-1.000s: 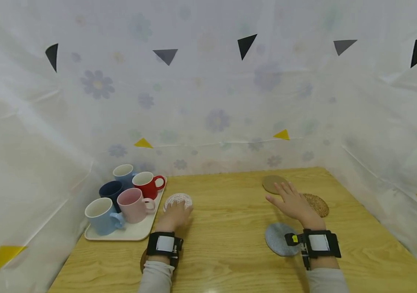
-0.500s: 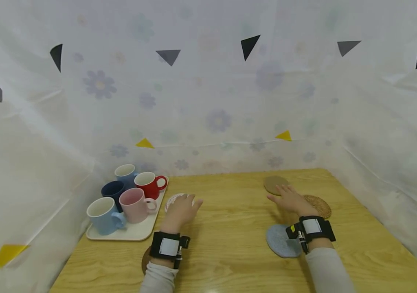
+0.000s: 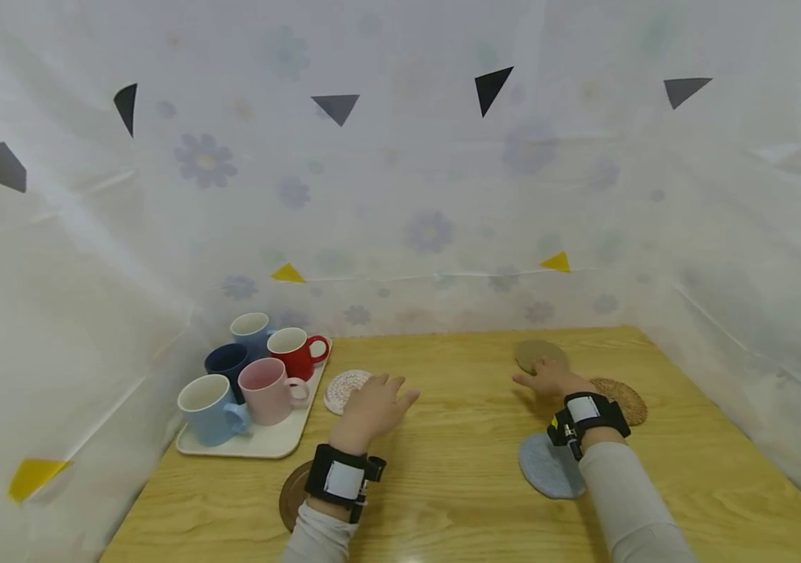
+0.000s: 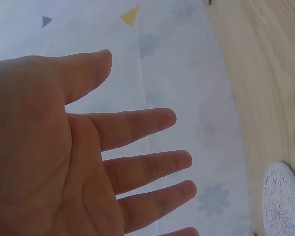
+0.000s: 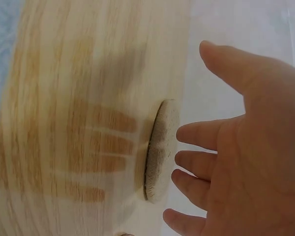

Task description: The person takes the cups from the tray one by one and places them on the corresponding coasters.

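My left hand [image 3: 372,410] hovers just right of a round white speckled coaster [image 3: 344,389], fingers spread and nothing held. In the left wrist view the palm [image 4: 44,152] faces the camera, with the coaster [image 4: 281,201] at the lower right. Over on the right, my right hand [image 3: 557,381] reaches near a round tan coaster [image 3: 536,353], also holding nothing. The right wrist view has its fingers [image 5: 196,135] apart from the tan coaster [image 5: 162,147]. A grey felt coaster [image 3: 548,467] lies below the right wrist, and a woven brown coaster [image 3: 627,403] beside it.
At the left, a cream tray [image 3: 270,446] bears several mugs, among them a pink mug [image 3: 267,393], a red mug [image 3: 295,360] and a light blue mug [image 3: 209,414]. A dark brown coaster [image 3: 293,496] is partly under the left wrist. White sheeting [image 3: 429,180] surrounds the table.
My left hand has lifted off the white speckled coaster and moved right, its fingers spreading. My right hand has lowered slightly near the tan coaster. The head view has turned a little left.
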The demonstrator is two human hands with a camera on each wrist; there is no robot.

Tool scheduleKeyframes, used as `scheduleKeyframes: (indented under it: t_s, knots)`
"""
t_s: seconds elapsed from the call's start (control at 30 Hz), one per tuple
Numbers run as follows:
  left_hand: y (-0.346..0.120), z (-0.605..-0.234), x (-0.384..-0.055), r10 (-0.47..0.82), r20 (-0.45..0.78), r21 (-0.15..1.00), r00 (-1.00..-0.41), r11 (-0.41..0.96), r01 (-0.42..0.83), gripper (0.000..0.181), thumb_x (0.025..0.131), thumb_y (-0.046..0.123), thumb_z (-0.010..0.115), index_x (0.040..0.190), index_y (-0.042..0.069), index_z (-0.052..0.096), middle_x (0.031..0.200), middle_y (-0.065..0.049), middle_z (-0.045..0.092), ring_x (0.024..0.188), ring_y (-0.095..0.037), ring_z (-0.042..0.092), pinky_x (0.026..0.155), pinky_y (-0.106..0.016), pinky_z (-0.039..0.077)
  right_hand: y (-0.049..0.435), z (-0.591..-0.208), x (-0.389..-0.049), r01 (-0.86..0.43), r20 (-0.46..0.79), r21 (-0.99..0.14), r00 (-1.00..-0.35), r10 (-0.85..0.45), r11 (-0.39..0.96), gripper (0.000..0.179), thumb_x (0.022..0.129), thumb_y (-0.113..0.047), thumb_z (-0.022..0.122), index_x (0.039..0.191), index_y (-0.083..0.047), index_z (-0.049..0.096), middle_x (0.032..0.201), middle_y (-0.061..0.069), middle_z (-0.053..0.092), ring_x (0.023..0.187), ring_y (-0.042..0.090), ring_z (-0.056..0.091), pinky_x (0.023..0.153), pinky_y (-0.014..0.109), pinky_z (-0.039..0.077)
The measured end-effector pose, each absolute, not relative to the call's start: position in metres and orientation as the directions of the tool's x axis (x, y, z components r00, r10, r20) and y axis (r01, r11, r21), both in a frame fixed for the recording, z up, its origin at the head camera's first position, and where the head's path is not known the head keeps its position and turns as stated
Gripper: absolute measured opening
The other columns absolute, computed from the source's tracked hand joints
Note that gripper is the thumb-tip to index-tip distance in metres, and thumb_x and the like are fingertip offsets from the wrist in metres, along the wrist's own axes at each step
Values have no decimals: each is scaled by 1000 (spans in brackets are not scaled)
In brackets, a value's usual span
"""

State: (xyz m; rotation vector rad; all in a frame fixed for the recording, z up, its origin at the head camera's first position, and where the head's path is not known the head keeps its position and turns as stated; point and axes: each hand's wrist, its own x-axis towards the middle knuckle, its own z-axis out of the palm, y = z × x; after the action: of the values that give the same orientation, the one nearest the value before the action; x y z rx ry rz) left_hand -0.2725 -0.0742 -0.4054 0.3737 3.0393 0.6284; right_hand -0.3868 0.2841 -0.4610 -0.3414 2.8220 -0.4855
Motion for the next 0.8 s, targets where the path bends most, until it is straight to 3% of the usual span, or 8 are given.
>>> scheduleKeyframes:
  t_s: [0.17,0.4,0.63,0.8]
  knots:
    - [-73,-408,-272,235,27,400,-972,888,226,58,101,51,42,140,10,52,147,-20,46,138,-40,41,109,-67,31,289,-467,-388,-160,-246,-358,-934,-258,920,89,100,-56,39,143,20,24,149,46,12,138,61,12,112,70,18]
    - [-75,-407,-272,225,30,376,-974,900,220,57,100,52,42,139,11,53,146,-19,48,135,-41,44,109,-66,32,274,-471,-389,-197,-230,-400,-924,-307,895,98,93,-68,41,144,15,30,150,41,22,138,58,22,110,68,25]
    - [-79,-408,-274,222,32,350,-975,911,219,58,100,52,43,138,9,54,143,-20,51,133,-40,47,106,-61,39,222,-464,-367,-224,-216,-295,-931,-293,929,82,96,-53,52,144,11,34,150,38,28,137,55,29,109,64,31]
    - [-86,-406,-276,198,18,373,-980,908,191,57,100,49,44,139,8,53,142,-20,52,133,-40,47,106,-60,40,185,-467,-350,-254,-186,-278,-932,-311,927,79,95,-52,54,147,3,35,153,31,31,135,49,38,107,61,37]
